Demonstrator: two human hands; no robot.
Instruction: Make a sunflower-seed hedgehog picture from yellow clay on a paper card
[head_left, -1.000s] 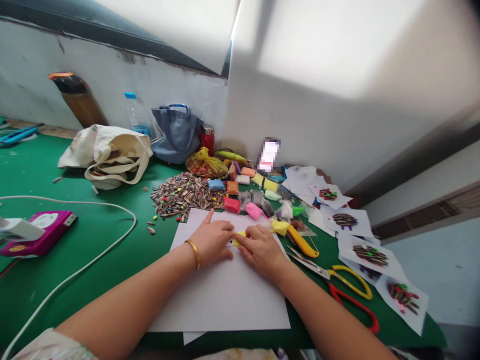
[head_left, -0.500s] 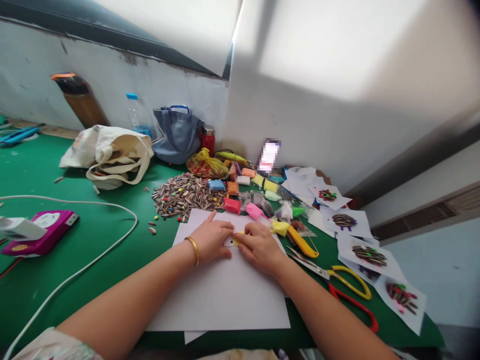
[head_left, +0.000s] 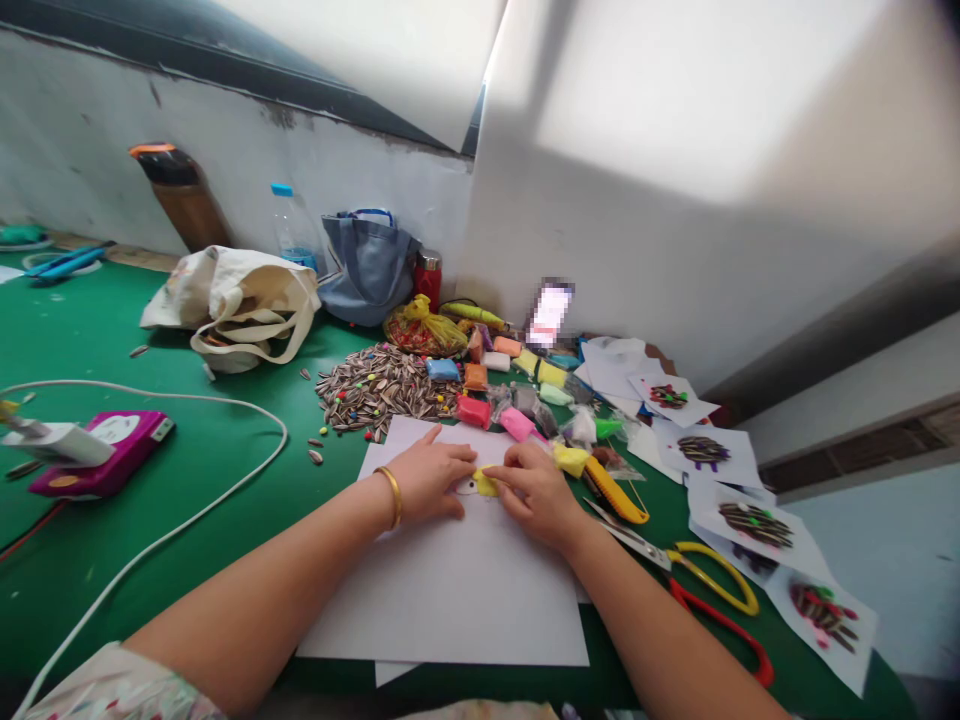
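Note:
My left hand (head_left: pixel 431 477) lies flat and open on a white sheet of paper (head_left: pixel 450 590), fingers together and thumb apart. A gold bangle (head_left: pixel 391 497) circles that wrist. Between my hands sits a flattened piece of yellow modelling clay (head_left: pixel 486 483), beside a small dark dot drawn like an eye within an outline. My right hand (head_left: pixel 538 490) rests at the clay's right side, a fingertip pressing on it from above. Its fingers are bent and slightly apart, and nothing is gripped in them. The drawing is partly covered by the hands.
Sunflower seeds (head_left: pixel 382 385) lie heaped behind the paper, near packets of coloured clay (head_left: pixel 517 424). At right are a yellow cutter (head_left: pixel 619 492), scissors (head_left: pixel 675 560) and seed pictures (head_left: pixel 756 522). A phone (head_left: pixel 550 312) leans against the wall. A white cable (head_left: pixel 217 500) crosses the left.
My right hand has shifted slightly right across the paper, uncovering more of the yellow clay. My left hand stays flat in place. The whole view has swung a little to the left.

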